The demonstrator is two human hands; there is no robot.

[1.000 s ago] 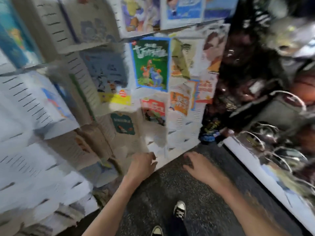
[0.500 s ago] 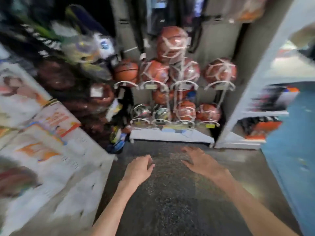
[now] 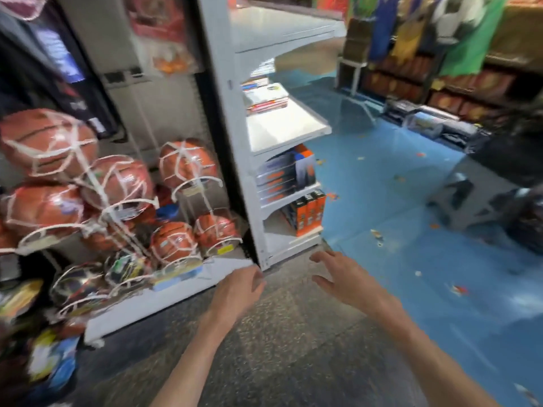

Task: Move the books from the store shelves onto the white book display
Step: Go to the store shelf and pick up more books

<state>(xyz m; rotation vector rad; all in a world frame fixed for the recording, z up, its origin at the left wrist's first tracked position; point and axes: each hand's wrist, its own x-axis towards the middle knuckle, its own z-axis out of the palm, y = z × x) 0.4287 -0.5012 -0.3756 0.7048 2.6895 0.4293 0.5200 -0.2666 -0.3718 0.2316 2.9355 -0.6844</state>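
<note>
Both hands hang empty over the floor: the left hand (image 3: 239, 292) loosely curled, the right hand (image 3: 342, 276) with fingers spread. The books (image 3: 266, 96) lie stacked on the white shelf unit (image 3: 286, 127), far and right of the netted basketballs (image 3: 48, 142). Best to step in close, then lift the stack two-handed from underneath. Two hands; one blurred stack, its book count unclear; roughly eight basketballs.

Glossy plastic-wrapped basketballs (image 3: 47, 142) in white netting left of the left hand (image 3: 238, 292), smooth white-painted shelves (image 3: 282, 127) beyond, speckled matt floor (image 3: 288, 348) beneath
</note>
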